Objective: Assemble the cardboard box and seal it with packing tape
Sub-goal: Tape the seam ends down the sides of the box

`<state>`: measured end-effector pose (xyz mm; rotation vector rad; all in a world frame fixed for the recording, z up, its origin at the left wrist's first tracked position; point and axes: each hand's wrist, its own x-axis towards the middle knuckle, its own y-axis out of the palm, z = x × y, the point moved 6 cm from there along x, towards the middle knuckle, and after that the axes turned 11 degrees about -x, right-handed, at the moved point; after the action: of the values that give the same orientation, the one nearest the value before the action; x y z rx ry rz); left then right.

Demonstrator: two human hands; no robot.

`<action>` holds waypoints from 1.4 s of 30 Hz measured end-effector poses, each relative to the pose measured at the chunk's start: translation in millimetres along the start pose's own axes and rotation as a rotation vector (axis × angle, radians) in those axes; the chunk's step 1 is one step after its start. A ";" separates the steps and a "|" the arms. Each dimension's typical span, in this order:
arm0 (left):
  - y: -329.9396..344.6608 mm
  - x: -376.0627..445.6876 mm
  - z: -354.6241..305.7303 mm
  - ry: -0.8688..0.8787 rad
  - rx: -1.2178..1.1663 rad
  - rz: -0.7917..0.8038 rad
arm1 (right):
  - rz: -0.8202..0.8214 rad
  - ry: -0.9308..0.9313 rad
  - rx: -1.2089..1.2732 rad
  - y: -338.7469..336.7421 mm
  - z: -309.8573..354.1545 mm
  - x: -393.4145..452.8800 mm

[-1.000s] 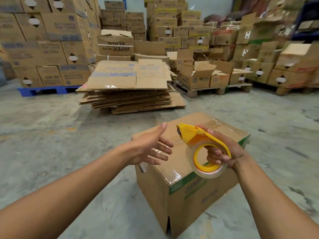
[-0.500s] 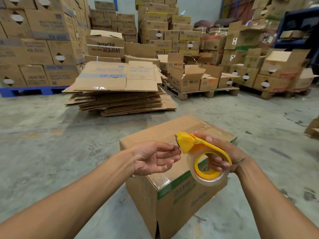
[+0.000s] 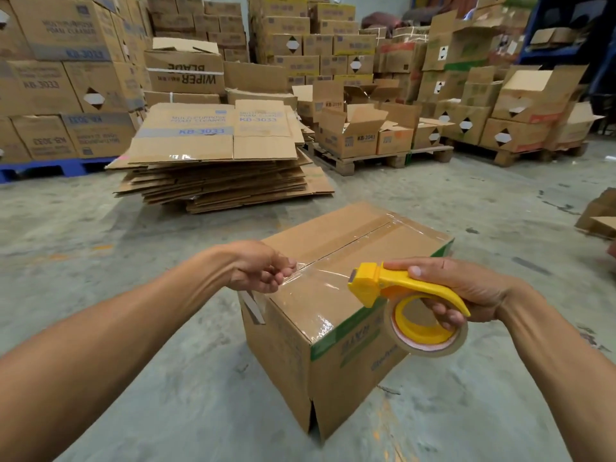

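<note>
A closed cardboard box (image 3: 336, 358) with green print stands on the concrete floor in front of me. Clear tape runs along the seam of its top. My right hand (image 3: 463, 288) grips the yellow tape dispenser (image 3: 406, 305), held above the box's near right edge, its roll hanging below the handle. My left hand (image 3: 263, 271) pinches the free end of the clear tape strip (image 3: 320, 278) at the box's left top edge. The strip stretches flat over the box top from my fingers to the dispenser's head.
A pile of flattened cartons (image 3: 216, 161) lies on the floor behind the box. Stacked boxes on a blue pallet (image 3: 50, 166) stand at left, open boxes on wooden pallets (image 3: 376, 158) at right. A loose carton (image 3: 600, 215) sits at the far right edge.
My left hand closed on the tape's end and drew it out leftward from the dispenser. The strip now spans the box top. The view moved closer to the box.
</note>
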<state>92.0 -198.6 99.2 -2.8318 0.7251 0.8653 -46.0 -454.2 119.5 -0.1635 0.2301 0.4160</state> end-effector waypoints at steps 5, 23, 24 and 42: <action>-38.1 18.3 -23.2 0.072 0.312 -0.036 | -0.060 0.009 -0.041 28.7 8.0 12.3; -147.3 110.3 -44.8 0.458 0.534 -0.335 | -0.309 -0.006 -0.112 103.8 59.8 166.5; -150.4 114.3 -43.1 0.446 0.519 -0.331 | -0.309 0.000 -0.108 104.3 58.7 170.4; -167.9 148.2 -4.3 0.177 0.226 -0.106 | -0.289 0.043 -0.153 106.2 58.4 182.6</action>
<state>280.3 -112.8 13.5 -2.7360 0.6397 0.4877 83.0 -277.0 117.6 -0.3516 0.2127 0.1421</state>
